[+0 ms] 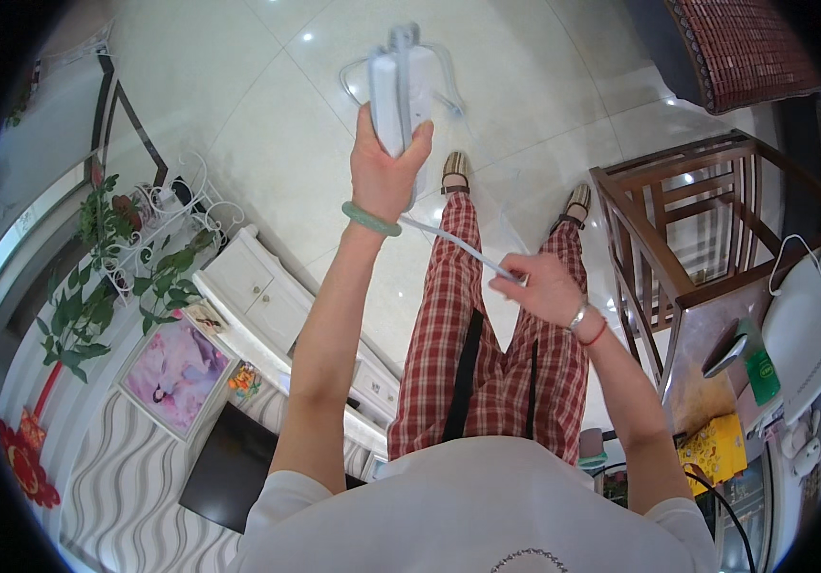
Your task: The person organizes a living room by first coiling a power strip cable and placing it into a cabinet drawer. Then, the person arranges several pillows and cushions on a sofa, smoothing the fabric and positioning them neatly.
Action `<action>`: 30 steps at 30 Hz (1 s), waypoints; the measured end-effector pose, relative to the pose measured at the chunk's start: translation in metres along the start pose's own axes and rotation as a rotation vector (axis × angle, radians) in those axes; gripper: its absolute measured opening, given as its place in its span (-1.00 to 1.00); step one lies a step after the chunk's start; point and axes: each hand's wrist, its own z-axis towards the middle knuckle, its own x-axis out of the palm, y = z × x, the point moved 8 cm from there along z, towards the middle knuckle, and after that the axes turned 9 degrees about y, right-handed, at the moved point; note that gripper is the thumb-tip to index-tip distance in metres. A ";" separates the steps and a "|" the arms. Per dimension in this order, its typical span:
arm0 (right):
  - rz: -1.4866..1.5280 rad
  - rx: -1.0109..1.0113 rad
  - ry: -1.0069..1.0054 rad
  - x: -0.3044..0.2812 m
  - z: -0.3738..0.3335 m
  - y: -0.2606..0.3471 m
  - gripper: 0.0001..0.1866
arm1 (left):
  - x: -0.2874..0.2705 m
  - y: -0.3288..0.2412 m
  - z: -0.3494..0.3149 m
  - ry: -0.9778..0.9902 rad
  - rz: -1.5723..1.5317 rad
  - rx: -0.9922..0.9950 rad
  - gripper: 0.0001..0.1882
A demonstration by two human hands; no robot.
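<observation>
My left hand (383,180) is stretched out in front of me, its fingers wrapped round a long white power strip (387,103). The strip is blurred, so its face is hard to read. Loops of its pale cord (455,239) stick out at the far end, and one length runs from below the strip towards me. Nearer my body, my right hand (546,290) pinches that cord between thumb and fingers. The stretch between both hands looks fairly straight.
At right, a wooden chair (692,277) stands beside a table bearing a white laptop (805,329), a green packet (762,374) and a yellow bag (716,454). On the left are a white cabinet (257,286), leafy plants (76,320) and a dark television (231,466). Pale tiles (544,95) cover the floor.
</observation>
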 end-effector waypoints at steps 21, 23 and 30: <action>-0.024 -0.494 -0.546 -0.165 0.001 0.052 -0.80 | 0.071 0.019 -0.106 0.723 -0.342 -0.402 -0.26; 0.221 -0.499 -0.550 -0.152 0.013 0.031 -0.85 | 0.076 0.014 -0.102 0.759 -0.397 -0.403 -0.35; 0.965 -0.196 -0.428 -0.071 0.038 0.005 -0.49 | 0.082 0.020 -0.091 0.681 -0.380 -0.412 -0.51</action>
